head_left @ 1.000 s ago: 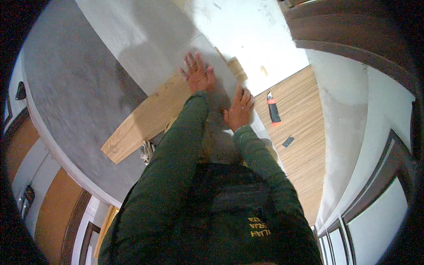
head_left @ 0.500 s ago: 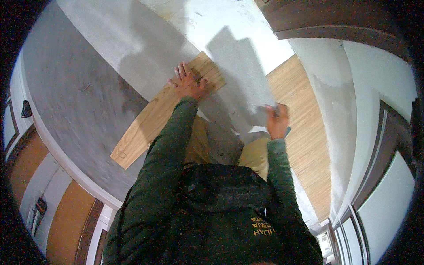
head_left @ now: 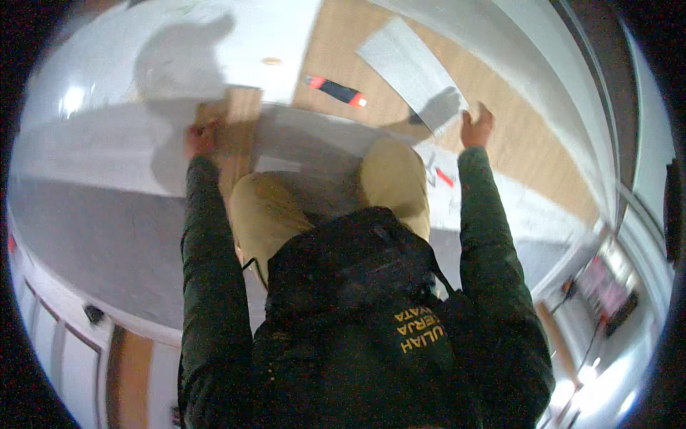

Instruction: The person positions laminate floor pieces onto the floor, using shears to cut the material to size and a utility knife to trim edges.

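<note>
A wood-look plank (head_left: 244, 136) stands on the left beside my left knee. My left hand (head_left: 203, 141) grips its left edge, with the fingers bent over the plank and partly in shadow. On the right, my right hand (head_left: 477, 127) is raised with thumb and fingers apart and nothing visible between them. It is next to the near end of a pale grey strip (head_left: 411, 68), which lies across the wood-look flooring (head_left: 529, 132). A red and black utility knife (head_left: 336, 91) rests on that flooring ahead of my knees.
Under my knees is grey floor underlay (head_left: 307, 136), with a white surface (head_left: 279, 36) beyond it. A small red object (head_left: 444, 177) lies beside my right knee. White wall panelling (head_left: 64, 336) runs along the lower left.
My view has turned to the right. My left hand has gone from lying spread on the plank to gripping its edge. The dark object in my right hand is no longer there.
</note>
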`<state>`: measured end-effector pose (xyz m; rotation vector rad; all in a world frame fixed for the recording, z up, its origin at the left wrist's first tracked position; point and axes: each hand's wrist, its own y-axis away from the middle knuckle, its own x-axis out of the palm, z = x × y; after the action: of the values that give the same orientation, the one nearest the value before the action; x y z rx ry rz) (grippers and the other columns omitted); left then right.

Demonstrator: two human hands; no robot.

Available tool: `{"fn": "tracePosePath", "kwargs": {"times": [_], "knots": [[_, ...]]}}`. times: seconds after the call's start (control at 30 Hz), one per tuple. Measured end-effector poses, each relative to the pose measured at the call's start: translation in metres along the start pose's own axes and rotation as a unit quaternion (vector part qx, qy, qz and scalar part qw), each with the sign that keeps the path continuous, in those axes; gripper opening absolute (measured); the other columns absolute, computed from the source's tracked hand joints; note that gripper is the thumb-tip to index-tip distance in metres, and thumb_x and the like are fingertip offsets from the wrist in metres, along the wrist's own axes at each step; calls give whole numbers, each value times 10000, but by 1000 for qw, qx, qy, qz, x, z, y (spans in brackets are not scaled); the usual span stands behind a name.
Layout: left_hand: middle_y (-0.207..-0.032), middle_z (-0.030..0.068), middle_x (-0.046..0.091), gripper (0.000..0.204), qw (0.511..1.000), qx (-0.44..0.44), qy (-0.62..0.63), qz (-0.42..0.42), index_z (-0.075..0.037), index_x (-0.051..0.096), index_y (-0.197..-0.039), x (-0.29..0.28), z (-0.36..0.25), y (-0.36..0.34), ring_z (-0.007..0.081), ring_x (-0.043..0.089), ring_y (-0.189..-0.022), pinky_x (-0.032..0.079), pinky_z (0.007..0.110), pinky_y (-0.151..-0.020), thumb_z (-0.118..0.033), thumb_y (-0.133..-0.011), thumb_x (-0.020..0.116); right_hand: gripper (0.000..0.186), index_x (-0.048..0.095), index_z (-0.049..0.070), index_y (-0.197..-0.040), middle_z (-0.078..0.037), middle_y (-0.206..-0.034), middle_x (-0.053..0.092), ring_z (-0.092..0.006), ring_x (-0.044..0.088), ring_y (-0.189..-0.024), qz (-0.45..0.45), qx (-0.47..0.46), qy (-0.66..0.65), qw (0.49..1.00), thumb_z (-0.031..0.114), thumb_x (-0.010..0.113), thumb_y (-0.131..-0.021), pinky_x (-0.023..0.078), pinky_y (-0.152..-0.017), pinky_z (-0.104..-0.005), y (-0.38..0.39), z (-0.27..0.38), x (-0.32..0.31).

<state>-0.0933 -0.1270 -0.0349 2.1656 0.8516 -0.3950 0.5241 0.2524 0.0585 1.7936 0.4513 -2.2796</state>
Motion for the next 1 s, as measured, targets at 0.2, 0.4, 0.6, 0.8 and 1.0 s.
{"fn": "tracePosePath", "kwargs": {"times": [0.2,0.4,0.6,0.8,1.0], "knots": [[-867,84,616,395,982,141,43,-114,-7,593,-975,-22,7,-5,176,545,-800,457,337,-732,-387,-906,678,757,467,3,-1316,-227,-1331,494,-426,418,-1273,225,69,35,971,328,789,-713,329,-1072,-537,149,-53,-10],[-869,85,622,300,957,156,115,-215,-13,602,-1029,-30,-64,111,161,549,-789,459,329,-720,-298,-938,591,668,463,74,-1316,-173,-1244,527,-418,463,-1190,178,80,102,975,363,711,-768,383,-991,-539,189,2,0],[-745,88,637,305,908,289,-19,-304,-5,629,-1050,-80,-193,239,144,555,-645,479,315,-628,-284,-933,591,521,544,56,-1178,-185,-1077,613,-383,595,-976,144,64,36,987,374,678,-788,506,-782,-509,203,17,-11],[-665,108,633,306,901,334,-9,-277,3,628,-1113,-70,-252,323,118,609,-639,498,300,-604,-228,-914,645,338,529,88,-1123,-120,-939,614,-277,584,-743,237,261,-345,870,233,639,-838,509,-615,-427,175,-66,-9],[-665,190,636,403,896,382,-60,-220,-35,642,-1182,-82,-264,394,264,665,-598,524,362,-598,-314,-892,658,499,520,63,-1343,-56,-988,613,-116,584,-796,265,-17,-490,830,78,621,-855,505,-709,-273,88,63,-153]]}}
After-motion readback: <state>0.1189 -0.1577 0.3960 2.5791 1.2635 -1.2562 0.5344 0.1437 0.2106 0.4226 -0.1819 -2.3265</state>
